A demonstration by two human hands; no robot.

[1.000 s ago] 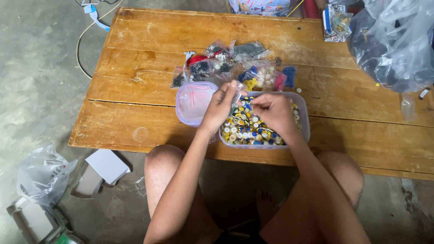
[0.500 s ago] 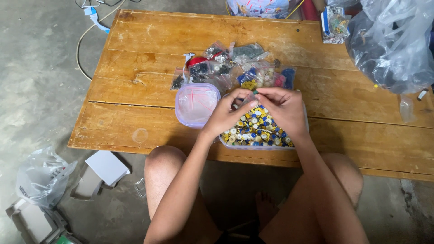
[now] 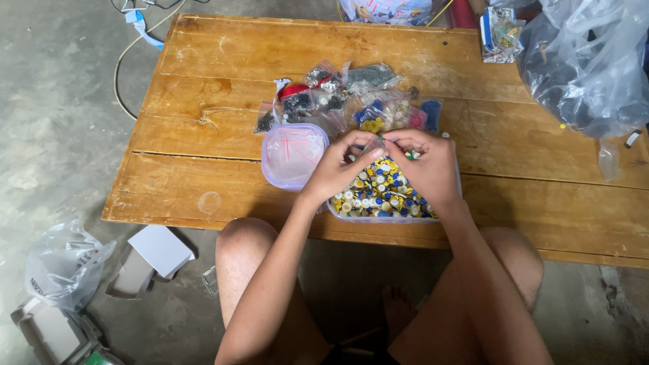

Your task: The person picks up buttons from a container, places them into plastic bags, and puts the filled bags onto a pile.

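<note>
Head: hands (image 3: 385, 165) over button tub (image 3: 382, 192), bags (image 3: 338, 101) behind

Home craft corner: low wooden table (image 3: 203, 182), concrete floor (image 3: 54, 135), bagged buttons (image 3: 324, 94).

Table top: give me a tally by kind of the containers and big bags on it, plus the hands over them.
Clear tub of small coloured pieces: 1
Empty lilac-rimmed tub: 1
Large clear plastic bag: 1
Hands: 2, left hand and right hand
Small packets behind the tubs: too jumbled to count
Total counted: 5
</note>
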